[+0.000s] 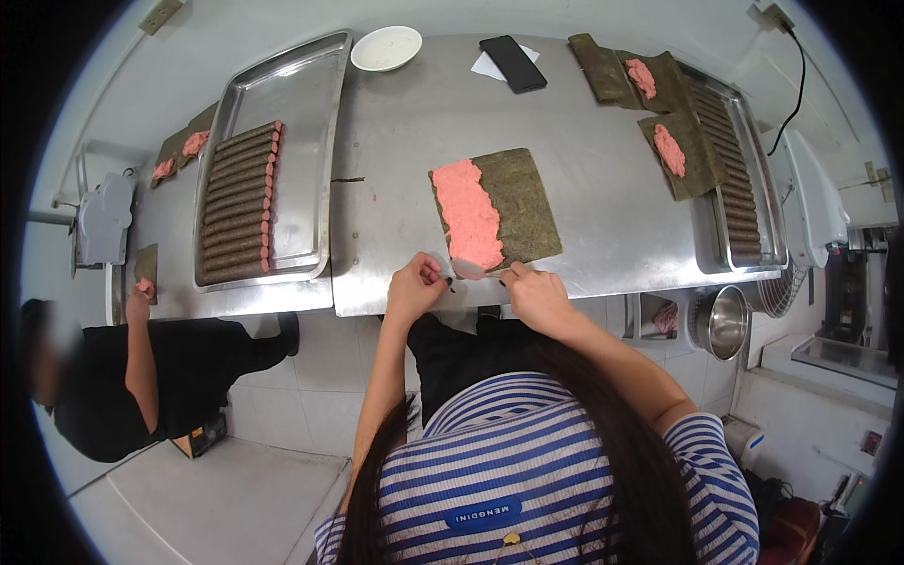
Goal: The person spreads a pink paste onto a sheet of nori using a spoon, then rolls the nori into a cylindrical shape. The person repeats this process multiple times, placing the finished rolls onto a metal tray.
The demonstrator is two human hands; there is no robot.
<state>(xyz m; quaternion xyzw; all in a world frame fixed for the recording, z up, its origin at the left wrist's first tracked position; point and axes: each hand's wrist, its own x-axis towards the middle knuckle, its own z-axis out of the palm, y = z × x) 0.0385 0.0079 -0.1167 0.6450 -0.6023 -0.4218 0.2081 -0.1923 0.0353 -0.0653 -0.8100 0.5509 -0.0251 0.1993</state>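
A seaweed sheet lies on the steel table in front of me. Pink paste covers its left part in a thick upright band, and the right part is bare. Gripped in my right hand is a spoon-like spreader, its pale rounded end at the near edge of the paste. My left hand is at the table's front edge, left of the spreader, with its fingers curled together. A small dark bit shows by its fingertips; whether the fingers hold it is unclear.
Trays of seaweed rolls, a left tray and a right tray, flank me. A white bowl and a phone lie at the back. Pasted sheets overlap the right tray. A co-worker stands at left.
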